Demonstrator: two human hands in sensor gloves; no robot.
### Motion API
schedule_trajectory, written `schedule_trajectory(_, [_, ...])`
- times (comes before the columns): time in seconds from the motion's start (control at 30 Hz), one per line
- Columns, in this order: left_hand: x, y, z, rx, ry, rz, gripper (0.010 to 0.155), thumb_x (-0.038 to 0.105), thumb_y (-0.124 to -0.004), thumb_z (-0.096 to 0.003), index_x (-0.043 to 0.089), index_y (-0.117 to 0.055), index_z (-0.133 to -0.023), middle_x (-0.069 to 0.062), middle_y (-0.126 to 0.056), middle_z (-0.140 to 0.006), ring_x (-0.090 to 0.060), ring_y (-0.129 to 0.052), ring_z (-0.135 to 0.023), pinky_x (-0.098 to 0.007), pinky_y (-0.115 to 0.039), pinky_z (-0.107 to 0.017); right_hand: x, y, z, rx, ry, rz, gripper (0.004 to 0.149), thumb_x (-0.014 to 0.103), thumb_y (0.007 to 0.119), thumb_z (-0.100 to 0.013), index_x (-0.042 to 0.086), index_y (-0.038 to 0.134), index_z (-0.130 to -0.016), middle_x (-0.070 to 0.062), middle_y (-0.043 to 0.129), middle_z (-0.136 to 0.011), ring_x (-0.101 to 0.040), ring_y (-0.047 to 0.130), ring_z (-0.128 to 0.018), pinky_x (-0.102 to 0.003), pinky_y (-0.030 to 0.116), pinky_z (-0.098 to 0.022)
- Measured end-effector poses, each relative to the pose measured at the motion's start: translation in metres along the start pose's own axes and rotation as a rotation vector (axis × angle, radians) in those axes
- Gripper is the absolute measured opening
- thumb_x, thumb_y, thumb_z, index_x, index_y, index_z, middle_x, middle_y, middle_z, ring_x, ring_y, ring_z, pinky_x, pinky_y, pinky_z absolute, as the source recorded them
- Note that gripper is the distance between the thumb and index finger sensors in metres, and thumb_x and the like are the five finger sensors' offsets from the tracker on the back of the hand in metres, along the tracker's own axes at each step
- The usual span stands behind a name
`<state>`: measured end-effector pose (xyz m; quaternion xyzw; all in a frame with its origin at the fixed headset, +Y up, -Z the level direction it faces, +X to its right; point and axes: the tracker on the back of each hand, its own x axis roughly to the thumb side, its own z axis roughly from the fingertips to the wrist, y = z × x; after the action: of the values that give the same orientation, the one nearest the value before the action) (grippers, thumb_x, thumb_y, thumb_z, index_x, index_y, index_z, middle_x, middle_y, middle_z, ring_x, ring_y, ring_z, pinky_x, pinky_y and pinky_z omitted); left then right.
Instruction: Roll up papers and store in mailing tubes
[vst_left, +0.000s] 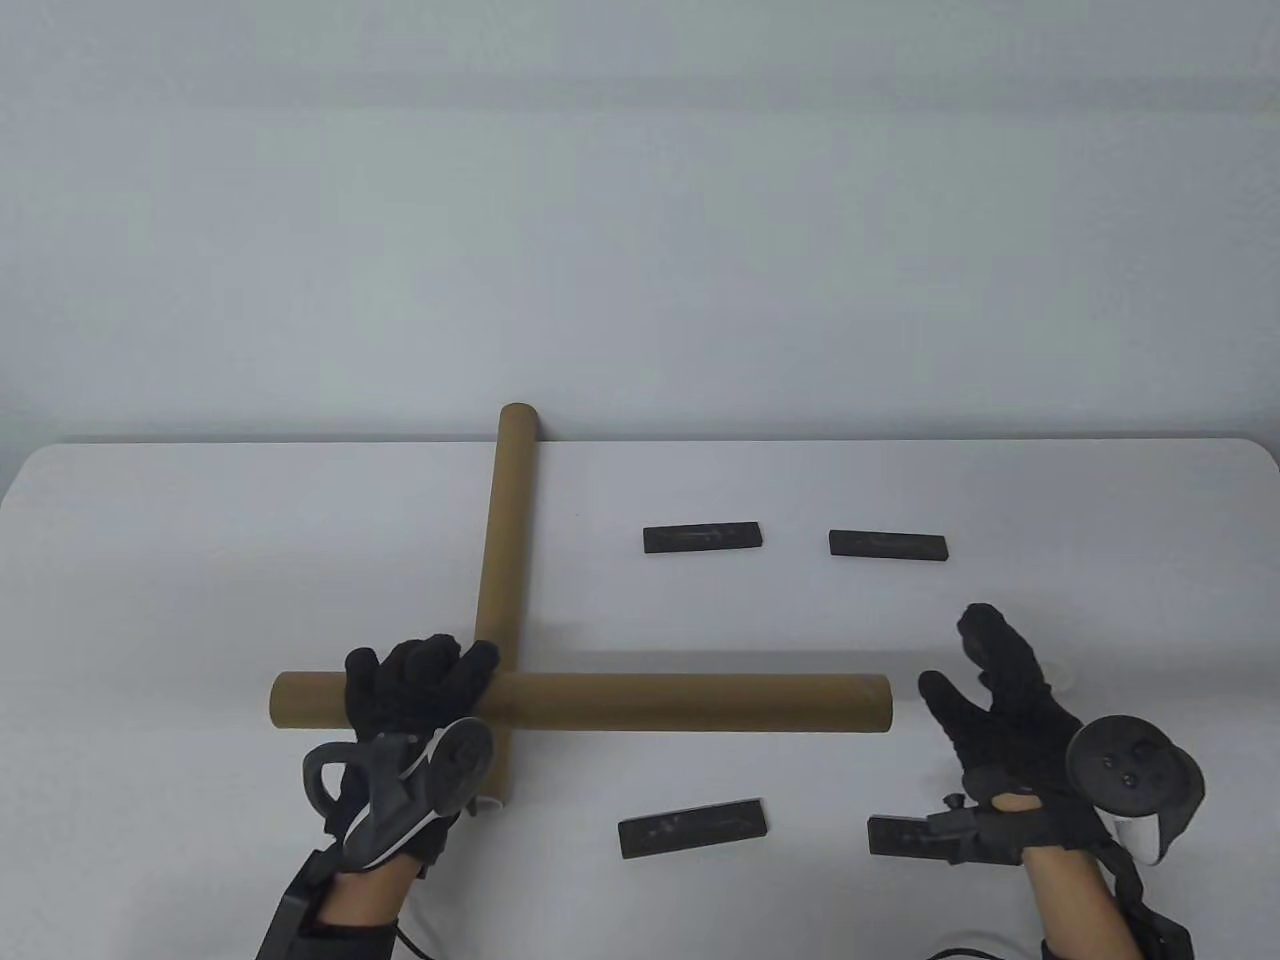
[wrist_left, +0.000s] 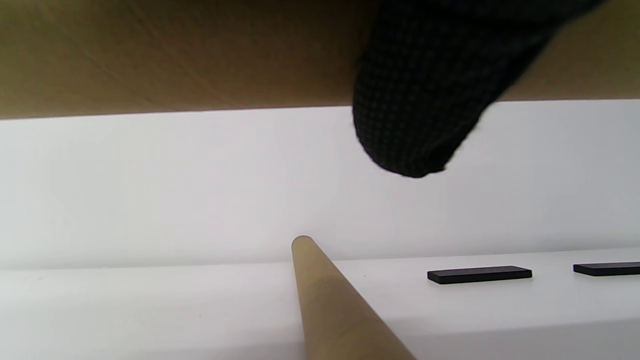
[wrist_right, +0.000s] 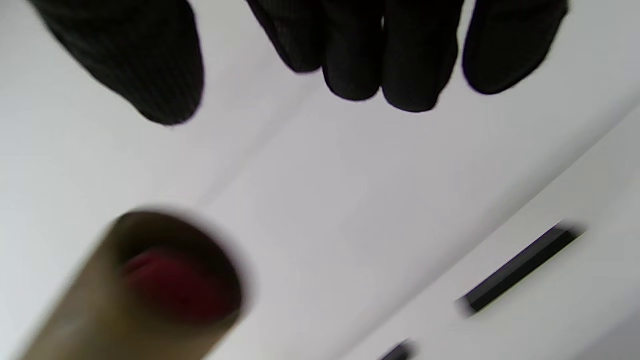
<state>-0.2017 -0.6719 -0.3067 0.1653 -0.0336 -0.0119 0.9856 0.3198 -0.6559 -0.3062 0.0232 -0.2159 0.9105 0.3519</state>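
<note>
My left hand (vst_left: 418, 685) grips a brown mailing tube (vst_left: 690, 701) near its left end and holds it level, crosswise over a second tube (vst_left: 508, 540) that lies on the table pointing away from me. The held tube (wrist_left: 175, 50) fills the top of the left wrist view, with a gloved finger (wrist_left: 420, 100) curled over it and the lying tube (wrist_left: 332, 310) below. My right hand (vst_left: 975, 670) is open, fingers spread, just right of the held tube's open right end. In the right wrist view that open end (wrist_right: 175, 280) shows something red inside, under my fingers (wrist_right: 400, 55).
Several black flat bars lie on the white table (vst_left: 1100, 520): two at the back (vst_left: 703, 537) (vst_left: 888, 545), two at the front (vst_left: 692, 826) (vst_left: 905, 835); the last one sits under my right wrist. A plain wall stands behind the table.
</note>
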Motion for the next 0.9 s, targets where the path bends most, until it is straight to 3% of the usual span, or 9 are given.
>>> schedule_trajectory(0.1, [-0.005,-0.002,-0.001,-0.013,0.022,0.000,0.076,0.042,-0.101,-0.0306,0.050,-0.060,-0.094,0.005,-0.064,-0.103,-0.023,-0.077,-0.098,-0.063,-0.051,-0.076,-0.026,-0.006,-0.016,0.218,0.200,0.254,0.079,0.050,0.087,-0.051,0.004,0.061,-0.111,-0.026,0.064,-0.110,-0.062,0.070,-0.095,-0.075,0.063,-0.062])
schedule_trajectory(0.27, [-0.007,0.000,-0.001,-0.021,0.020,0.025,0.077,0.042,-0.102,-0.0299,0.049,-0.061,-0.094,0.005,-0.065,-0.103,-0.023,-0.077,-0.098,-0.063,-0.051,-0.076,-0.080,0.008,-0.036,0.418,0.293,0.510,0.079,0.047,0.088,-0.050,0.007,0.059,-0.112,-0.025,0.061,-0.112,-0.062,0.067,-0.097,-0.076,0.063,-0.062])
schedule_trajectory(0.47, [-0.005,0.001,0.000,-0.018,0.012,0.017,0.077,0.042,-0.101,-0.0300,0.050,-0.060,-0.094,0.005,-0.065,-0.103,-0.023,-0.078,-0.098,-0.062,-0.051,-0.076,-0.132,0.030,-0.063,0.546,0.480,0.702,0.083,0.044,0.088,-0.050,0.015,0.047,-0.116,-0.017,0.049,-0.119,-0.060,0.060,-0.104,-0.074,0.059,-0.068])
schedule_trajectory(0.63, [-0.004,-0.001,-0.001,-0.031,0.007,0.013,0.076,0.042,-0.101,-0.0304,0.050,-0.060,-0.094,0.005,-0.065,-0.103,-0.022,-0.078,-0.098,-0.062,-0.051,-0.076,-0.144,0.047,-0.071,0.589,0.515,0.735,0.082,0.041,0.090,-0.049,0.022,0.044,-0.115,-0.014,0.048,-0.120,-0.056,0.068,-0.103,-0.073,0.064,-0.067])
schedule_trajectory(0.73, [-0.005,-0.004,-0.001,-0.041,0.010,0.012,0.077,0.042,-0.102,-0.0298,0.050,-0.061,-0.094,0.006,-0.065,-0.103,-0.022,-0.078,-0.098,-0.062,-0.051,-0.076,-0.146,0.056,-0.072,0.620,0.473,0.808,0.074,0.038,0.090,-0.049,0.024,0.053,-0.113,-0.012,0.055,-0.118,-0.048,0.076,-0.100,-0.067,0.066,-0.069])
schedule_trajectory(0.83, [-0.005,-0.004,-0.002,-0.049,0.011,0.010,0.076,0.042,-0.101,-0.0303,0.050,-0.061,-0.094,0.006,-0.065,-0.103,-0.022,-0.077,-0.099,-0.062,-0.051,-0.077,-0.145,0.056,-0.072,0.540,0.437,0.814,0.063,0.035,0.092,-0.047,0.022,0.070,-0.105,-0.013,0.075,-0.105,-0.041,0.089,-0.086,-0.061,0.073,-0.066])
schedule_trajectory(0.9, [-0.005,-0.003,-0.002,-0.053,0.010,0.010,0.077,0.042,-0.102,-0.0298,0.050,-0.061,-0.094,0.006,-0.065,-0.103,-0.022,-0.077,-0.098,-0.062,-0.051,-0.077,-0.144,0.057,-0.072,0.584,0.450,0.788,0.064,0.036,0.092,-0.047,0.021,0.069,-0.105,-0.015,0.075,-0.103,-0.042,0.089,-0.084,-0.062,0.073,-0.066])
